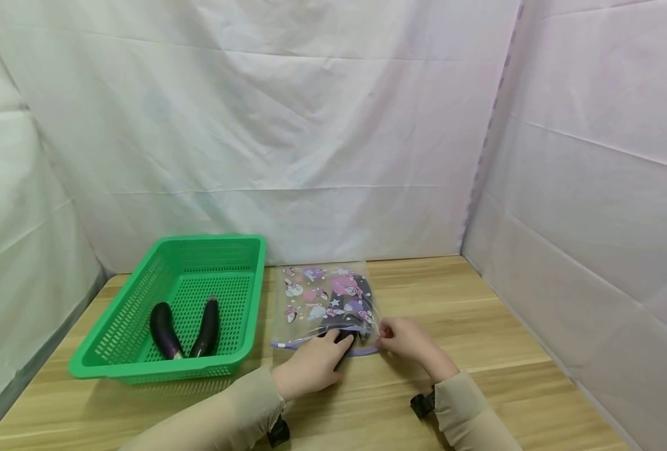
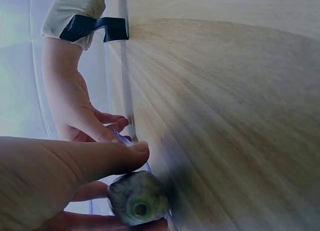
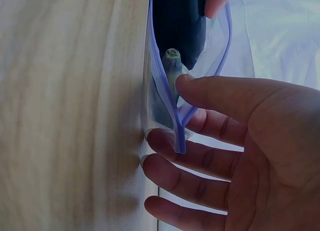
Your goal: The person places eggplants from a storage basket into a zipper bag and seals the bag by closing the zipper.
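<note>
A clear zip bag (image 1: 302, 307) with pink and purple cartoon prints lies flat on the table, its purple-edged mouth toward me. At that mouth my left hand (image 1: 310, 366) grips an eggplant (image 2: 137, 198), whose cut stem end points out of the bag. Another eggplant (image 3: 172, 61) is inside the bag, its stem end near the opening. My right hand (image 1: 409, 341) pinches the bag's rim near the right corner of the mouth, which gapes open in the right wrist view. The print and plastic partly hide what lies within.
To the left stands a green plastic basket (image 1: 260, 282) with perforated walls. Two eggplants, one on the left (image 1: 164, 329) and one on the right (image 1: 208, 329), lie in it. White cloth (image 1: 310, 138) hangs behind the wooden table (image 1: 480, 326) and along both sides.
</note>
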`<state>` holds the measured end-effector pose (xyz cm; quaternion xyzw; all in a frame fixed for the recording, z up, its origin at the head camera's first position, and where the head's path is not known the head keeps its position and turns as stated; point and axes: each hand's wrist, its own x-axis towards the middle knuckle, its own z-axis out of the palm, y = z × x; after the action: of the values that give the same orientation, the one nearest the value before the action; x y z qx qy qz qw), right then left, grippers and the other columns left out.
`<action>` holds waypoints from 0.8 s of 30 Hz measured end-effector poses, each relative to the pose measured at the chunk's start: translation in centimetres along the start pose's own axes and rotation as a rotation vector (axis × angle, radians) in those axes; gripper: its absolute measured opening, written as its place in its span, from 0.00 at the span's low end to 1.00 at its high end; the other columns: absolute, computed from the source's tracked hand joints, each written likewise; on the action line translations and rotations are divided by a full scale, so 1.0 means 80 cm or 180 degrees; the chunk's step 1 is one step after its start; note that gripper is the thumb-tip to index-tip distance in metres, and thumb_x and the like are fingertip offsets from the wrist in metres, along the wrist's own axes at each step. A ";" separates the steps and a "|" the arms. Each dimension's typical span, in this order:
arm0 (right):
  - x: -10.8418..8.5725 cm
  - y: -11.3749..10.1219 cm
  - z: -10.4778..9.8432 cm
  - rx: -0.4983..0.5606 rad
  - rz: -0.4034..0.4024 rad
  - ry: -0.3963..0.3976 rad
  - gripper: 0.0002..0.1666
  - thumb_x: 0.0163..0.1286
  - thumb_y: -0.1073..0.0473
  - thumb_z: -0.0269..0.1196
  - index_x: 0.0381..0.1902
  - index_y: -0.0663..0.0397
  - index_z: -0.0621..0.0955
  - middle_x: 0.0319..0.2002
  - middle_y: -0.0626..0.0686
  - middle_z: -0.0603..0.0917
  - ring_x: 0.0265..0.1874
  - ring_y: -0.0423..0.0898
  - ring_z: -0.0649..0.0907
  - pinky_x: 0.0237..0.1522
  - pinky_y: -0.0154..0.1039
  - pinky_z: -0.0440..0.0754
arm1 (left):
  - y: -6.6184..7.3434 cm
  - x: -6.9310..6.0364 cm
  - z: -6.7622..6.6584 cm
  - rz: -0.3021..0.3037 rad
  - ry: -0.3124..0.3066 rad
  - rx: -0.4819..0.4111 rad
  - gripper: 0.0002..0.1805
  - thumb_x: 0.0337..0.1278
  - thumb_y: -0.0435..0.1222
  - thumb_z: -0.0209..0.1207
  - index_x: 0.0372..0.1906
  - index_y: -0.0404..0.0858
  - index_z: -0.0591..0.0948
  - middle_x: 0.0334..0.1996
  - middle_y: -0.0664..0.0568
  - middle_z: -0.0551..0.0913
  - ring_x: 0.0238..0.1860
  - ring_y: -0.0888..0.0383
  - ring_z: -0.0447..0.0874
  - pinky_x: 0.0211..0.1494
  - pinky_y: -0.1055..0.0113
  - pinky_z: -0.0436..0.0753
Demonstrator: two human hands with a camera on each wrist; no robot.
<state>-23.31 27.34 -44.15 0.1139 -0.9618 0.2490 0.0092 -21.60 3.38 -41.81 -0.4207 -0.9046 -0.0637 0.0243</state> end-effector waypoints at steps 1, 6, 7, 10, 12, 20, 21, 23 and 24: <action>0.000 0.000 -0.001 0.0000 -0.0003 -0.0004 0.12 0.59 0.57 0.67 0.22 0.46 0.74 0.18 0.42 0.74 0.18 0.41 0.72 0.23 0.39 0.70 | 0.000 -0.001 0.000 -0.0002 0.0000 -0.0005 0.37 0.49 0.42 0.71 0.66 0.37 0.73 0.56 0.41 0.76 0.45 0.49 0.81 0.45 0.61 0.81; 0.001 -0.001 -0.002 -0.0003 -0.0049 -0.0014 0.13 0.60 0.58 0.67 0.22 0.47 0.73 0.18 0.43 0.74 0.18 0.41 0.72 0.22 0.39 0.70 | -0.001 -0.009 0.001 0.0023 0.0039 0.0014 0.37 0.48 0.40 0.70 0.66 0.37 0.73 0.57 0.39 0.76 0.41 0.49 0.83 0.43 0.60 0.82; 0.001 -0.002 -0.002 -0.0015 -0.0060 -0.0013 0.13 0.60 0.57 0.67 0.22 0.47 0.73 0.18 0.42 0.74 0.17 0.41 0.72 0.22 0.38 0.70 | -0.001 -0.011 0.001 0.0028 0.0044 0.0022 0.37 0.48 0.40 0.70 0.66 0.37 0.73 0.57 0.39 0.76 0.40 0.49 0.83 0.43 0.60 0.82; 0.001 -0.001 -0.002 -0.0039 -0.0075 -0.0007 0.13 0.60 0.57 0.67 0.22 0.46 0.73 0.17 0.42 0.73 0.17 0.40 0.72 0.22 0.38 0.70 | 0.001 -0.018 -0.001 0.0029 0.0043 0.0014 0.37 0.47 0.40 0.70 0.66 0.36 0.74 0.58 0.38 0.75 0.40 0.48 0.84 0.43 0.59 0.82; 0.001 -0.001 -0.002 -0.0054 -0.0088 0.0011 0.14 0.60 0.57 0.67 0.21 0.46 0.73 0.17 0.42 0.73 0.17 0.39 0.72 0.22 0.37 0.70 | 0.003 -0.022 -0.003 0.0012 0.0011 0.0004 0.37 0.47 0.40 0.71 0.66 0.36 0.73 0.60 0.36 0.74 0.44 0.46 0.83 0.45 0.58 0.82; 0.001 0.002 -0.002 -0.0022 -0.0112 0.0020 0.13 0.60 0.59 0.67 0.21 0.46 0.73 0.17 0.42 0.73 0.17 0.40 0.72 0.22 0.37 0.70 | 0.006 -0.040 -0.009 0.0155 0.0054 0.0116 0.31 0.54 0.38 0.67 0.64 0.36 0.75 0.60 0.35 0.74 0.46 0.44 0.83 0.44 0.57 0.83; 0.002 0.002 -0.002 -0.0014 -0.0099 0.0005 0.13 0.60 0.58 0.67 0.21 0.46 0.73 0.17 0.42 0.73 0.17 0.40 0.72 0.22 0.38 0.70 | 0.006 -0.043 -0.009 0.0193 0.0072 0.0144 0.30 0.55 0.37 0.66 0.64 0.36 0.75 0.61 0.35 0.73 0.46 0.44 0.83 0.43 0.58 0.83; 0.002 0.003 -0.001 -0.0008 -0.0108 -0.0005 0.13 0.60 0.58 0.67 0.21 0.46 0.73 0.18 0.42 0.73 0.17 0.40 0.72 0.23 0.38 0.71 | 0.007 -0.047 -0.008 0.0276 0.0110 0.0192 0.28 0.57 0.35 0.64 0.64 0.35 0.75 0.61 0.33 0.73 0.43 0.44 0.84 0.41 0.59 0.84; 0.002 0.003 -0.001 -0.0009 -0.0117 -0.0004 0.13 0.60 0.58 0.67 0.21 0.46 0.73 0.18 0.42 0.73 0.17 0.40 0.72 0.23 0.38 0.71 | 0.008 -0.048 -0.008 0.0296 0.0104 0.0211 0.28 0.57 0.33 0.63 0.64 0.35 0.75 0.61 0.33 0.72 0.43 0.44 0.85 0.40 0.60 0.84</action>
<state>-23.52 27.60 -44.16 0.1317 -0.9599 0.2473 0.0133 -18.61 0.76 -41.46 -0.4602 -0.8852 -0.0395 0.0559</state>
